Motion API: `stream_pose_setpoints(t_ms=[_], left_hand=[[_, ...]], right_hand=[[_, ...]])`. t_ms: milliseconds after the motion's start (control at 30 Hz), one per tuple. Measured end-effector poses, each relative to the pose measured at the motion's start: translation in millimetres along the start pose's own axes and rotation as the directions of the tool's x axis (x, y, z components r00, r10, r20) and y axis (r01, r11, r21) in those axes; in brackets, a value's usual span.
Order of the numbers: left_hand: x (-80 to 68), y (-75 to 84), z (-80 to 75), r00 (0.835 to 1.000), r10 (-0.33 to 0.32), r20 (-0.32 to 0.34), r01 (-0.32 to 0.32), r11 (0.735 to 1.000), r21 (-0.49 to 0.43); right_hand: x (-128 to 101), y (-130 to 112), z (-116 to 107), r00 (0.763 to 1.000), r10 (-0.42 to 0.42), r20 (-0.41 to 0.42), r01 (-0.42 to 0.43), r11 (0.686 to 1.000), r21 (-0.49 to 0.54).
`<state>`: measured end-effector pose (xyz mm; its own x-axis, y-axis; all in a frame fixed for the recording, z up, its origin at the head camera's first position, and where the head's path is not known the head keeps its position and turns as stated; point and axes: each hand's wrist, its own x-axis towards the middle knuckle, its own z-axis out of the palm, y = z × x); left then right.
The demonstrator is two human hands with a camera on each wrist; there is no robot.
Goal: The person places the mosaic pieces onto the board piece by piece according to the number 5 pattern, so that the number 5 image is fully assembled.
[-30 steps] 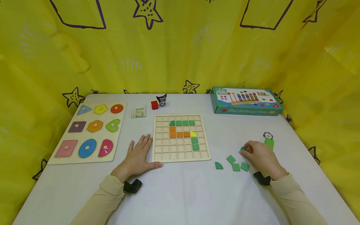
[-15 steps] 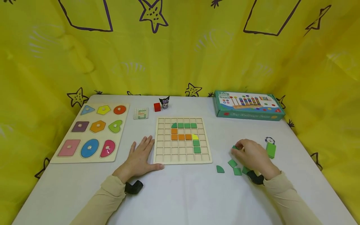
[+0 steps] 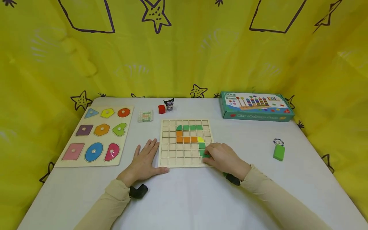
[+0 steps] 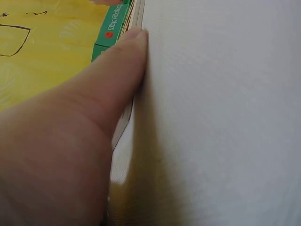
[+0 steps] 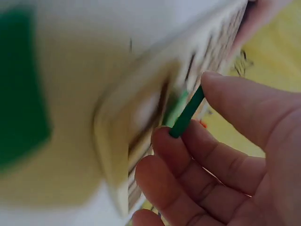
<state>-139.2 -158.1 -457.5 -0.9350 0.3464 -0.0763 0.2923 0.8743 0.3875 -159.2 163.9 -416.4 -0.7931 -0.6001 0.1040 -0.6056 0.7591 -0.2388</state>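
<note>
We see the right hand at the lower right corner of the grid board, pinching a green tile between thumb and fingers. In the right wrist view the green tile stands on edge between the fingertips, right at the board's rim; whether it touches a cell we cannot tell. It sits just at 6 o'clock of the two green tiles already lying in the board's right column.

The left hand lies flat on the desk, fingers straight and spread, holding nothing, with its thumb along the board's lower left edge. The left wrist view shows the thumb against that edge.

On the board, a green row runs along the top, an orange group lies below it, and a yellow piece sits beside the orange.

At 9 o'clock of the board lies a shape puzzle. At 1 o'clock stands a green game box. At 3 o'clock, well apart, lies a green block. At 12 o'clock sit a red cube and a small figure.
</note>
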Motion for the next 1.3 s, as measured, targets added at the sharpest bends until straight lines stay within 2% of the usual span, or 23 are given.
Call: stream_pose_setpoints(t_ms=[100,200,567,800,900,1000,1133,1300], left_hand=[[2.9,1.8,0.1,1.0,0.0,0.001,0.0,1.0,-0.003],[3.4,1.7,0.3,1.0,-0.009,0.011,0.009,1.0,0.002],[1.5,-0.2,0.0,1.0,-0.003,-0.005,0.003,1.0,0.01],[0.7,0.6,0.2,1.0,0.007,-0.014,-0.007,1.0,0.009],[1.6,0.5,2.5,1.0,0.009,-0.014,-0.009,1.0,0.005],[2.5,1.5,3.7,1.0,0.011,-0.009,-0.011,1.0,0.002],[3.1,1.7,2.7,1.0,0.011,-0.007,-0.011,1.0,0.008],[2.6,0.0,0.3,1.0,-0.001,-0.004,0.001,1.0,0.009]], right_hand=[[1.4,-3.1,3.0,0.999,-0.036,0.002,0.036,0.998,-0.052],[1.4,-3.3,4.1,0.999,-0.051,0.014,0.052,0.997,-0.056],[1.1,1.7,5.2,0.998,-0.069,0.013,0.068,0.995,0.068],[0.5,4.3,6.0,0.996,-0.085,-0.001,0.085,0.991,0.102],[-0.5,8.5,-0.8,0.997,-0.061,0.038,0.055,0.989,0.136],[-6.5,21.5,-14.5,0.999,-0.016,0.042,0.01,0.988,0.155],[-23.0,48.2,-31.5,0.996,0.082,0.019,-0.084,0.986,0.143],[-47.3,71.4,-40.2,0.98,0.193,0.056,-0.199,0.968,0.155]])
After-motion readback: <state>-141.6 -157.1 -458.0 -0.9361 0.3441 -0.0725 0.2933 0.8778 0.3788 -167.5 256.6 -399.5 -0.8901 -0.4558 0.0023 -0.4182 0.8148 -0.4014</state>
